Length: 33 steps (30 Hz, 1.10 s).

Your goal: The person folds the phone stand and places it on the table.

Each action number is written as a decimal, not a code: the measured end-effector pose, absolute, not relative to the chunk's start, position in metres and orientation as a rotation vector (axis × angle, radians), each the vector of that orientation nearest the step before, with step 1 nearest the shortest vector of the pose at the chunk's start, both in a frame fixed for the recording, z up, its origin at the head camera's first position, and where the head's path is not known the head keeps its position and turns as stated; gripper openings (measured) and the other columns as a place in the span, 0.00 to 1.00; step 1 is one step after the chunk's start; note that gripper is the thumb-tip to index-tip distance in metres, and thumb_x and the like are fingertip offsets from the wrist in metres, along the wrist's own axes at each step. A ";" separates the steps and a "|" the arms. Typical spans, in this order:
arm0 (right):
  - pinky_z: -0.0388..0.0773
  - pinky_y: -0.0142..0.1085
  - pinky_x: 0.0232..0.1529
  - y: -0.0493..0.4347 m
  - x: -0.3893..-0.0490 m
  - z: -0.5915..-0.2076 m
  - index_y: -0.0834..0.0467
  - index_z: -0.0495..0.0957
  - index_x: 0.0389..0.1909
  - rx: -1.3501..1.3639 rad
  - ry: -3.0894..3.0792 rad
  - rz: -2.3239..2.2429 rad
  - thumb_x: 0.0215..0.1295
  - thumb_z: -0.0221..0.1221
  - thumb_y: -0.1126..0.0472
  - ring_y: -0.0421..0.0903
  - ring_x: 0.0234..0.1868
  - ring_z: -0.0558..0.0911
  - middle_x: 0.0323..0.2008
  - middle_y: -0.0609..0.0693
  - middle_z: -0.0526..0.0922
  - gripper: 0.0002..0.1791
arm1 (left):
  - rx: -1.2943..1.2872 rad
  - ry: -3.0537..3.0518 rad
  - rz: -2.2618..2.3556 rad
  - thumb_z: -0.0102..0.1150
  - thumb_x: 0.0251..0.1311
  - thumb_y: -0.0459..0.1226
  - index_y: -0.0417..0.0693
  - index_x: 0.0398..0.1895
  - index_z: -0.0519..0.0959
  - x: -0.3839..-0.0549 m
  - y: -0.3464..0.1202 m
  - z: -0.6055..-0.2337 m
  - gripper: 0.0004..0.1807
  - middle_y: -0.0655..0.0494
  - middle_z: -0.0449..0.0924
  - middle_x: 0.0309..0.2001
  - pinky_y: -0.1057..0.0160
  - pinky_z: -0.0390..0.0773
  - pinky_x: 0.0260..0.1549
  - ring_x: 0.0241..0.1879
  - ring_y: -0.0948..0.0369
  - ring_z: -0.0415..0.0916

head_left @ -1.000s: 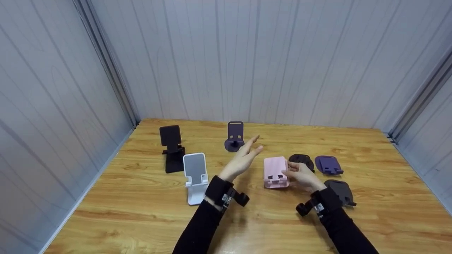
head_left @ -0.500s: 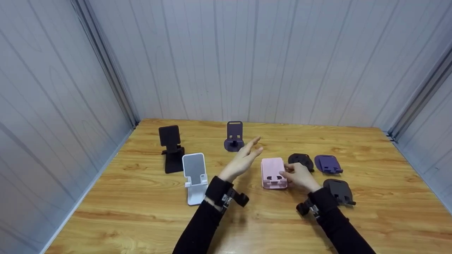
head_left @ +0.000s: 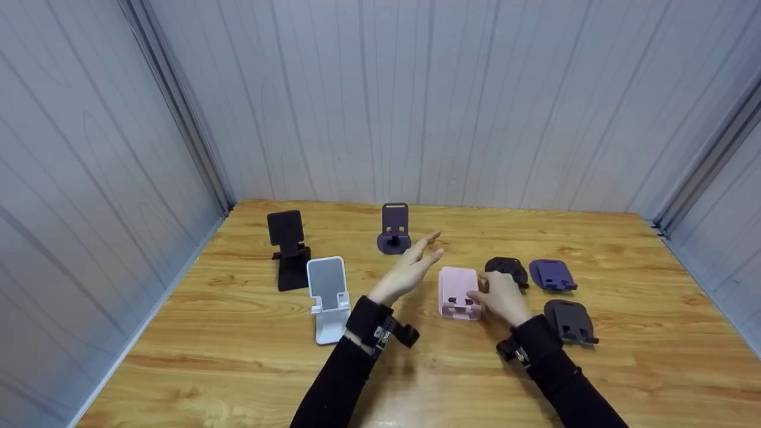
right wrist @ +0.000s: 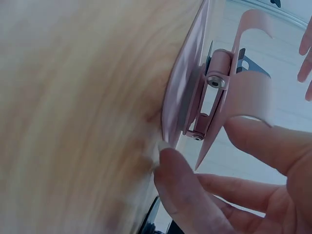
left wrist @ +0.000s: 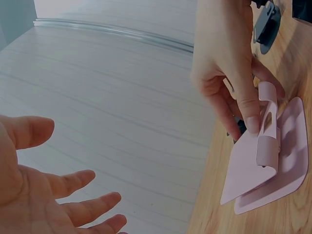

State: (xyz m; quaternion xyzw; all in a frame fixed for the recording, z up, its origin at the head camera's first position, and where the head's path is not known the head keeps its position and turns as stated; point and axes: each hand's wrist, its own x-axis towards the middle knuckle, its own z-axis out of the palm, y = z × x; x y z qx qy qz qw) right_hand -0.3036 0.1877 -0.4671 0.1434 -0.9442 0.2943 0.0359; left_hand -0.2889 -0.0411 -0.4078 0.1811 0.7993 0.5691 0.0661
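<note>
Step in hand, as judged: working the pink phone stand (head_left: pixel 458 291) at its hinge (right wrist: pixel 216 80). The stand is on the tabletop (head_left: pixel 238 356), in front of the person; its panel (left wrist: pixel 241 163) lies close over the base (left wrist: pixel 295 161), a narrow gap between.

Handling notes: keep the base flat and bear on the panel near its edge, where leverage should be best. Joints look likely to be stiff, so a one-sided pull could drag or tip the whole stand. Steadying the base with the second hand would help. Keep fingertips out of the gap.

Right hand (head_left: pixel 504 297): a narrow pinch on the stand's right side, thumb on the panel by the lip, one fingertip at the base edge. Firmness of grip: cannot tell.

Left hand (head_left: pixel 409 270): wide, fingers apart, holding nothing, raised beside the stand and not touching it.

Flat black stand (head_left: pixel 502 267) just beyond the right hand; leave it room.
</note>
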 end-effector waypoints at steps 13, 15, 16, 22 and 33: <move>0.86 0.60 0.42 0.179 -0.298 -0.462 0.69 0.82 0.60 0.334 -2.941 0.621 0.63 0.74 0.63 0.66 0.45 0.88 0.41 0.63 0.87 0.26 | 0.707 2.596 1.522 0.45 0.83 0.43 0.35 0.81 0.60 -0.284 -0.046 -0.397 0.32 0.33 0.60 0.80 0.38 0.52 0.80 0.81 0.38 0.51; 0.86 0.61 0.43 0.178 -0.296 -0.462 0.68 0.83 0.59 0.334 -2.933 0.571 0.63 0.74 0.63 0.69 0.47 0.87 0.44 0.65 0.87 0.25 | 0.748 2.681 1.474 0.48 0.81 0.43 0.34 0.79 0.63 -0.281 -0.050 -0.392 0.31 0.33 0.63 0.78 0.37 0.51 0.80 0.80 0.37 0.52; 0.86 0.62 0.42 0.177 -0.295 -0.462 0.67 0.83 0.58 0.338 -2.925 0.550 0.63 0.74 0.63 0.70 0.47 0.87 0.45 0.65 0.87 0.24 | 0.759 2.725 1.450 0.49 0.81 0.43 0.34 0.79 0.64 -0.280 -0.052 -0.389 0.31 0.33 0.64 0.78 0.36 0.50 0.81 0.80 0.36 0.52; 0.86 0.63 0.38 0.176 -0.288 -0.461 0.66 0.84 0.55 0.368 -2.870 0.470 0.61 0.74 0.64 0.71 0.43 0.87 0.43 0.66 0.86 0.22 | 0.739 3.025 1.188 0.59 0.76 0.42 0.36 0.74 0.72 -0.265 -0.071 -0.367 0.29 0.32 0.66 0.76 0.34 0.54 0.79 0.78 0.34 0.56; 0.86 0.61 0.35 0.172 -0.285 -0.458 0.66 0.84 0.55 0.429 -2.796 0.386 0.57 0.76 0.66 0.68 0.40 0.87 0.40 0.65 0.86 0.25 | 0.328 3.116 0.685 0.79 0.59 0.37 0.42 0.76 0.71 -0.225 -0.153 -0.325 0.42 0.39 0.71 0.75 0.37 0.65 0.75 0.75 0.38 0.66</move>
